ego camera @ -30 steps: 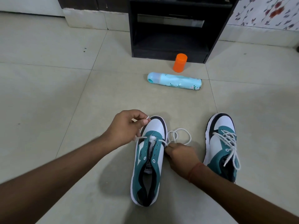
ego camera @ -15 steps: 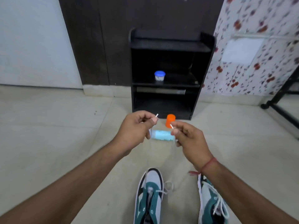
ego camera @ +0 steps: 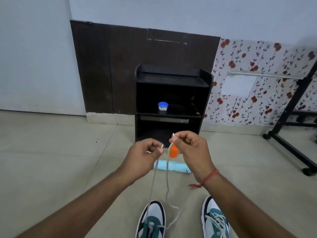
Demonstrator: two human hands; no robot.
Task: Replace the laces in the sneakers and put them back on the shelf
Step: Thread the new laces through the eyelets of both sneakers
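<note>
1. The white lace (ego camera: pixel 167 182) is held up in the air by both its tips; its two strands hang down from the hands to the left sneaker (ego camera: pixel 151 220) on the floor, where they pass through the lowest eyelets; the right-hand strand sags into a loose curve beside the shoe's toe, the left-hand strand runs straighter.
2. The left hand (ego camera: pixel 142 158) pinches one lace end between thumb and forefinger, the other fingers curled in; the white tip pokes out just past the pinch.
3. The right hand (ego camera: pixel 193 150) pinches the other end the same way, a little higher than the left; its tip stands up above the fingers; the two pinches sit close together but apart; a red thread (ego camera: pixel 205 179) is tied round that wrist.
4. Below and to the right of the grips stands the right sneaker (ego camera: pixel 215 219), already laced in white; both shoes are teal, white and black, toes pointing away from the person.
5. Just behind the hands, on the tiled floor (ego camera: pixel 51 160), stands an orange cap (ego camera: pixel 173 152); under it lies a light-blue spray can (ego camera: pixel 171 166) on its side.
6. Beyond the grips stands the black shelf (ego camera: pixel 171 78) against the dark wall panel; a small blue-lidded jar (ego camera: pixel 163 106) sits on its middle board.
7. Far right of the hands, a black wheeled stand (ego camera: pixel 289 145) rests by the flowered wallpaper.
</note>
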